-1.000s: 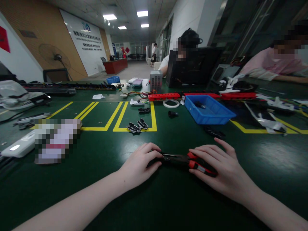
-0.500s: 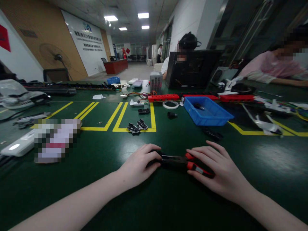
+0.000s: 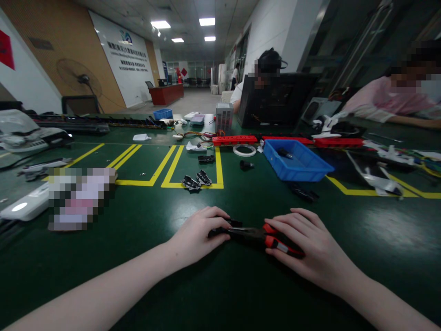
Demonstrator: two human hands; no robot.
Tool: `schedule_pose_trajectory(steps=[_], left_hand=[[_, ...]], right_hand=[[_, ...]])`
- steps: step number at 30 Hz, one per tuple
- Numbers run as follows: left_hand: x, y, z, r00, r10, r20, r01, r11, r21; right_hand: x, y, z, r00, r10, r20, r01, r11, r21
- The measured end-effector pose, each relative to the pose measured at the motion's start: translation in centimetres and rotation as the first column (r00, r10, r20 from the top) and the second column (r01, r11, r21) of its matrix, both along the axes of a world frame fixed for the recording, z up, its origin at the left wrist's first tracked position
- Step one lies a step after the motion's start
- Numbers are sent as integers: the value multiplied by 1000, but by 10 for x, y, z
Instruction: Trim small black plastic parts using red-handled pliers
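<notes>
My right hand (image 3: 305,239) is closed round the red-and-black handles of a pair of long-nose pliers (image 3: 250,233). Their dark jaws point left, at a small black plastic part (image 3: 217,231) that my left hand (image 3: 203,234) pinches between thumb and fingers. The jaw tips touch or overlap this part; whether they bite on it I cannot tell. Most of the part is covered by my left fingers. Beyond the hands lie black-and-silver pieces (image 3: 191,183) on yellow tape, a black piece (image 3: 206,159) and a short black cylinder-like piece (image 3: 246,165).
A blue tray (image 3: 296,171) with a dark item inside stands right of centre, a black part (image 3: 303,192) in front of it. Red power strips (image 3: 234,140) cross the green table behind. A white power strip (image 3: 27,202) lies at left. Two people sit across the table.
The pliers and my right hand have shifted slightly left, the jaws now reaching further toward the black part. My left hand keeps its pinch nearly in place.
</notes>
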State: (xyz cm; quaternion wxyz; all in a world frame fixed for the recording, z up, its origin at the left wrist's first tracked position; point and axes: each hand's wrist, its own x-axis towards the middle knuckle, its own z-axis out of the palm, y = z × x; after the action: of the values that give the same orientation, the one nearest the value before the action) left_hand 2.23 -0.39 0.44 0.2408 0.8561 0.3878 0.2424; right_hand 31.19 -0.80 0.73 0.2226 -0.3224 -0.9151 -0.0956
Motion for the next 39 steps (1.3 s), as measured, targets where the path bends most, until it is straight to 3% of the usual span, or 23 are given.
schedule_pose_trajectory(steps=[16,39], left_hand=[[0,-1,2,1000,-15,-4,15,1000,-10],[0,0,5,999,-42,11,42,999,-10]], right_hand=[[3,2,10,999,22,36,-21,999,-26],[1,-2,3,1000,-19,-24,15,987,-157]])
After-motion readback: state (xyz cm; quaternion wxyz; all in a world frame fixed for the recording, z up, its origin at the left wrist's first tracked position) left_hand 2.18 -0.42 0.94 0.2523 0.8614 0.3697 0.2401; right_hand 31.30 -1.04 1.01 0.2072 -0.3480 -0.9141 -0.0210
